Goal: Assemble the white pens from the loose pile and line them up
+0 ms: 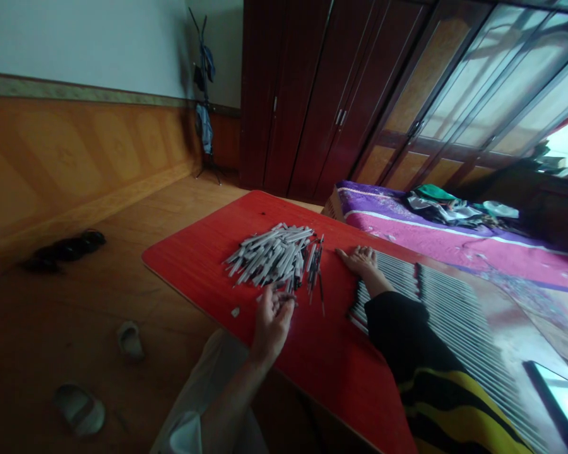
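Note:
A heap of grey pen barrels (pixel 272 255) lies on the red table (pixel 203 271), with a few thin dark refills (pixel 315 271) beside it. My left hand (pixel 272 321) is at the near edge of the heap, fingers curled round a pen part. My right hand (pixel 362 261) lies flat with fingers stretched, at the far end of long rows of finished pens (pixel 454 315) laid side by side. A black and yellow sleeve covers my right arm.
A bed with a purple and pink cover (pixel 435 236) stands behind the table, clothes on it. Dark wooden wardrobes (pixel 312 94) fill the back wall. Slippers (pixel 78 410) and dark shoes (pixel 64 249) lie on the wooden floor at left. A small white scrap (pixel 235 311) lies near the table edge.

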Available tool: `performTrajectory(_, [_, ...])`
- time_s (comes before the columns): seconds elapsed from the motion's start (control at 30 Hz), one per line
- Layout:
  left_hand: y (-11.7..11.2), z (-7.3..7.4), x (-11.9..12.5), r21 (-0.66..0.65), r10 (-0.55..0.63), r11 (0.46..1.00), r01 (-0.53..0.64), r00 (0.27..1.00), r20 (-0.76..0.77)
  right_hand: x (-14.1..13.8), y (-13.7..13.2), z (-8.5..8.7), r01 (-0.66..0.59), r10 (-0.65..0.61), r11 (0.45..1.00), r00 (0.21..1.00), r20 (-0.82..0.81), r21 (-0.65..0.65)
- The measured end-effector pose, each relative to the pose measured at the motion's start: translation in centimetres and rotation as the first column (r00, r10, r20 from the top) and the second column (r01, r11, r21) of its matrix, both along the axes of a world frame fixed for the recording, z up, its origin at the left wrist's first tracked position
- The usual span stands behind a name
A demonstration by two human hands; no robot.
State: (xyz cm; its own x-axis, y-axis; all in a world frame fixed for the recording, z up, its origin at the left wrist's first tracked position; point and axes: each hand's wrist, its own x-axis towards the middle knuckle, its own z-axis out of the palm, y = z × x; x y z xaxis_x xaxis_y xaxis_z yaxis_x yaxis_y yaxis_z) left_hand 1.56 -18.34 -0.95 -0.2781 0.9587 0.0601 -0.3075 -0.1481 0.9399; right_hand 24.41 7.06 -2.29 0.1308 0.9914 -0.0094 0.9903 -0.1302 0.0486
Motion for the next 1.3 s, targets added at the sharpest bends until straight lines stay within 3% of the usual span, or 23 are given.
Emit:
performTrajectory(0.4, [-0.2, -0.1, -0.2, 0.033, -0.009, 0.999, 0.009, 1.0, 0.0, -1.2, -3.1, 0.3, -0.095, 0.095, 0.995, 0.995, 0.04, 0.001])
performTrajectory(0.7, [0.0, -0.8, -0.2, 0.048, -0.003, 0.999, 0.002, 1.0, 0.012, -3.0, -9.9, 1.6, -0.345, 0.349, 0.937, 0.931, 0.104, -0.052])
performTrajectory(0.87, [-0.1, -0.7, -0.2, 0.063, -0.017, 0.998, 0.016, 1.0, 0.021, -2.0, -12.5, 1.2, -0.267, 0.271, 0.962, 0.957, 0.104, -0.05])
performTrajectory(1.07, [-0.2, -0.6, -0.3, 0.065, -0.02, 0.998, 0.018, 0.999, 0.031, -1.9, -12.5, 1.2, -0.233, 0.238, 0.97, 0.967, 0.086, -0.064])
performTrajectory(1.3, [-0.1, -0.7, -0.4, 0.074, 0.008, 0.997, -0.009, 1.0, 0.016, -2.1, -9.7, 1.7, -0.171, 0.178, 0.983, 0.978, 0.11, -0.07])
